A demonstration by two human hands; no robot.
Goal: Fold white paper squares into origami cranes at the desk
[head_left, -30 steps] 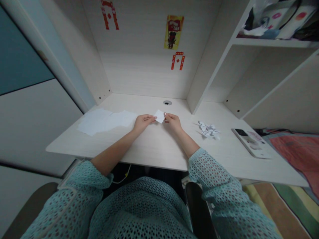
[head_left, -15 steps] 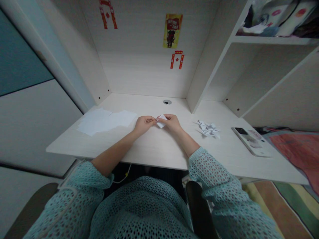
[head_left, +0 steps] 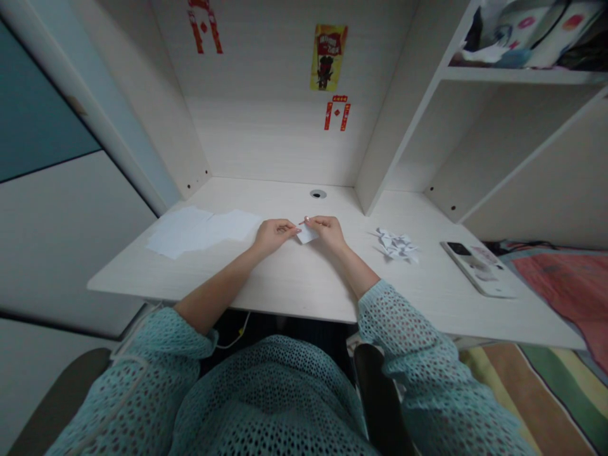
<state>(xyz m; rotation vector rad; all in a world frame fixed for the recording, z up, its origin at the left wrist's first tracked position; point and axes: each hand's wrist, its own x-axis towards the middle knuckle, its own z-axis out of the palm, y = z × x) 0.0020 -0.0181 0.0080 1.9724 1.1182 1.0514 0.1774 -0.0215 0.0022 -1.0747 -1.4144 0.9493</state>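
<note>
A small folded piece of white paper (head_left: pixel 306 235) lies low over the pale desk (head_left: pixel 294 285), pinched between both hands. My left hand (head_left: pixel 273 234) grips its left edge with curled fingers. My right hand (head_left: pixel 327 232) holds the right edge, thumb and forefinger pressed together at the top. Both sleeves are teal knit.
Loose white sheets (head_left: pixel 199 229) lie on the desk to the left. A heap of folded paper shapes (head_left: pixel 396 246) sits to the right, with a phone (head_left: pixel 477 267) beyond it. A cable hole (head_left: pixel 318 194) is at the back; shelves rise on the right.
The paper was a flat open square a second ago; now it is folded smaller and lower, and my right fingers have moved over its top edge.
</note>
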